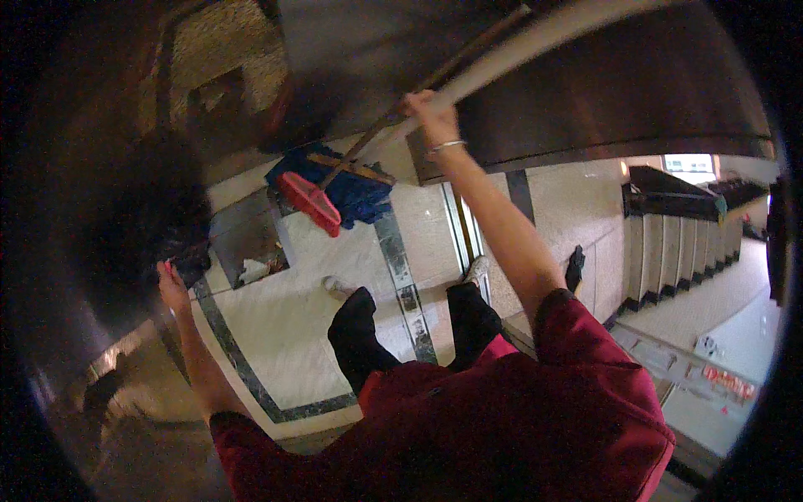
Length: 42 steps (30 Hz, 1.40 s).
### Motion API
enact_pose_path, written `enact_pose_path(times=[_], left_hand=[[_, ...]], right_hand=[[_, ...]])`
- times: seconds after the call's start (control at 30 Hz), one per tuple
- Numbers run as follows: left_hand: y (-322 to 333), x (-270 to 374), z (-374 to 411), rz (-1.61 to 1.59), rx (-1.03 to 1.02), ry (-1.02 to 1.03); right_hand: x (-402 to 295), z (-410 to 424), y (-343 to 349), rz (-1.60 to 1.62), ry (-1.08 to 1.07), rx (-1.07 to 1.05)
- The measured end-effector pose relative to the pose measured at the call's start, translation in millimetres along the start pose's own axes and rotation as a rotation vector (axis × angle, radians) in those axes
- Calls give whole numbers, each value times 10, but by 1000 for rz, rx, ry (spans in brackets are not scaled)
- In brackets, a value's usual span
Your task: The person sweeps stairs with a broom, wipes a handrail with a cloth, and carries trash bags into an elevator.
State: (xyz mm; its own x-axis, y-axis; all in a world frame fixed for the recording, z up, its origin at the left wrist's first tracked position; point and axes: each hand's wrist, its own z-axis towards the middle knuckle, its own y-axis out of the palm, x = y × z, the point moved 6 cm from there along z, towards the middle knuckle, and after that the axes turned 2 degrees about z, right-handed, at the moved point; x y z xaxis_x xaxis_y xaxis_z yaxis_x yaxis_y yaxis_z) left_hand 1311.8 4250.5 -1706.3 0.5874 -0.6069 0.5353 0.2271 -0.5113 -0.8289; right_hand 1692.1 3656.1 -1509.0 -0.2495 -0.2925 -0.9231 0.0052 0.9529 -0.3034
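My right hand (436,119) is closed around the thin handle of a broom (370,135), which slants from upper right down to the floor. Its red head (310,204) lies over the edge of a blue mop (367,204) with a wooden crossbar. At the left, my left hand (172,288) has its fingers curled at a dark, blurred mass (188,251); what it is, and whether I grip it, is unclear. A grey metal dustpan-like tray (241,229) sits near that hand. Crumpled white scrap (254,271) and small debris lie at its near end.
Pale floor with dark stone strips (395,245) surrounds my feet. A metal door track (463,216) runs beside my right shoe (478,268). Stairs (680,251) stand at the right, near a small black object (574,267). A dark brown panel (602,94) spans the upper right.
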Motion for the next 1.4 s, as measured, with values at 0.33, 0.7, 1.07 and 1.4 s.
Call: enact_pose_path(times=[0.33, 0.7, 1.07, 1.4], left_hand=[[74, 881, -359, 394, -88, -8], [1771, 4611, -161, -296, -639, 597], [3240, 4565, 350, -617, -709, 470], [1302, 3411, 1550, -572, -181, 116]], right_hand=[[-1010, -693, -628, 246, -159, 127], [-1408, -1596, -844, 100, -130, 331], [-834, -1167, -224, 9, -145, 206], [-1913, -1396, -795, 206, -118, 127]])
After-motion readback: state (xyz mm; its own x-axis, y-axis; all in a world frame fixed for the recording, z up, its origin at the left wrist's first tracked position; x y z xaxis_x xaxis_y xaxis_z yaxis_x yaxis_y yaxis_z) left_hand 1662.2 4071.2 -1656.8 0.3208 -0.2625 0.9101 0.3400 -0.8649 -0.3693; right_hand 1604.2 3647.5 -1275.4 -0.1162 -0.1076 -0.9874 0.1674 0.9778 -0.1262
